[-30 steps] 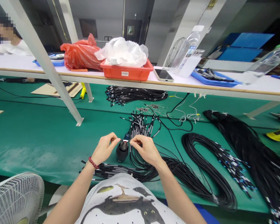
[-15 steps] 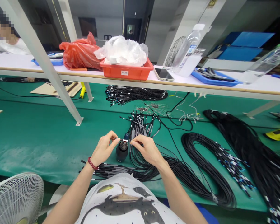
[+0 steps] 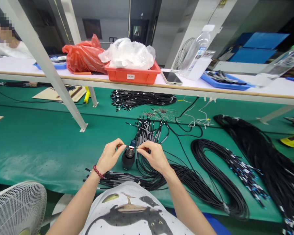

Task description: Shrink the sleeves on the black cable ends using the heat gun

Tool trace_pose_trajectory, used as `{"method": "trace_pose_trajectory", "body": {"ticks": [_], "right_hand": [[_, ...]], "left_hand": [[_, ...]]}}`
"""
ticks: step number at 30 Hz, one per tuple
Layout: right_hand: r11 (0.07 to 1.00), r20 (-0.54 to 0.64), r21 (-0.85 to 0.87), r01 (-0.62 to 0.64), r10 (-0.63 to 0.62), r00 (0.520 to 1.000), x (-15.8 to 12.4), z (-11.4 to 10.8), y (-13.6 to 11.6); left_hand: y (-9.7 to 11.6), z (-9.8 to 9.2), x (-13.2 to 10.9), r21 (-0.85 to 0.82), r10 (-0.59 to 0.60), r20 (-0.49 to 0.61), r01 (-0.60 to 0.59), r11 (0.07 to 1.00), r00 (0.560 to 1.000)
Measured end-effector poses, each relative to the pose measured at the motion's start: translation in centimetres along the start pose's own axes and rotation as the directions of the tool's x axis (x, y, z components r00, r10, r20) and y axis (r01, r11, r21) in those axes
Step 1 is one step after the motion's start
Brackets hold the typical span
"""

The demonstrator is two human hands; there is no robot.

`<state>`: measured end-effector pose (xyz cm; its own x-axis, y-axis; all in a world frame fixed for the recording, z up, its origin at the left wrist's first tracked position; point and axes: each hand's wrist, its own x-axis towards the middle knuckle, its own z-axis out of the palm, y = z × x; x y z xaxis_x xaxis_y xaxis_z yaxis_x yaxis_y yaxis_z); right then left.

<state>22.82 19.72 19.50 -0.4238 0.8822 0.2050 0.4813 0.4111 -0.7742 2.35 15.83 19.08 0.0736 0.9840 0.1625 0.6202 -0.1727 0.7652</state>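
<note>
Between my two hands a thin black cable point(image 3: 134, 148) with a white sleeve is stretched level. My left hand point(image 3: 112, 153) pinches its left end, and my right hand point(image 3: 153, 155) pinches it on the right. The sleeved part lies over the metal nozzle of a black heat tool point(image 3: 127, 160) standing upright on the green table. Just behind my right hand is a bunch of black cables with grey and white sleeves point(image 3: 147, 129). More black cables point(image 3: 127, 179) run along the table edge in front of my body.
A shelf point(image 3: 142, 87) crosses above the table, holding a red tray point(image 3: 134, 75), a phone point(image 3: 171, 78) and bottles. Coiled cables point(image 3: 220, 176) lie at right, beside a yellow tool point(image 3: 292, 141). A fan point(image 3: 17, 209) stands lower left; a person point(image 3: 9, 39) is upper left.
</note>
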Motion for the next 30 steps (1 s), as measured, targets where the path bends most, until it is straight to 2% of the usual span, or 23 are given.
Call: {"method": "trace_pose_trajectory", "body": {"ticks": [7,15,23,30], "right_hand": [[1.0,-0.042,0.004,0.003,-0.003,0.999,0.0,0.3,0.1],[1.0,0.164,0.006,-0.013,0.011,0.986,-0.6,-0.4,-0.9],[0.996,0.22,0.087,-0.011,-0.009,0.975,-1.3,-1.2,-2.1],[0.991,0.243,0.137,-0.008,-0.026,0.97,-2.0,-0.8,-2.0]], "left_hand": [[0.0,-0.1,-0.1,-0.019,0.029,-0.013,-0.03,0.999,0.999],[0.5,-0.6,-0.7,-0.012,-0.034,-0.001,0.034,0.999,0.999],[1.1,-0.6,-1.9,-0.118,-0.037,0.029,0.04,0.992,0.999],[1.3,-0.3,-3.1,-0.243,-0.109,0.078,0.125,0.962,0.991]]}}
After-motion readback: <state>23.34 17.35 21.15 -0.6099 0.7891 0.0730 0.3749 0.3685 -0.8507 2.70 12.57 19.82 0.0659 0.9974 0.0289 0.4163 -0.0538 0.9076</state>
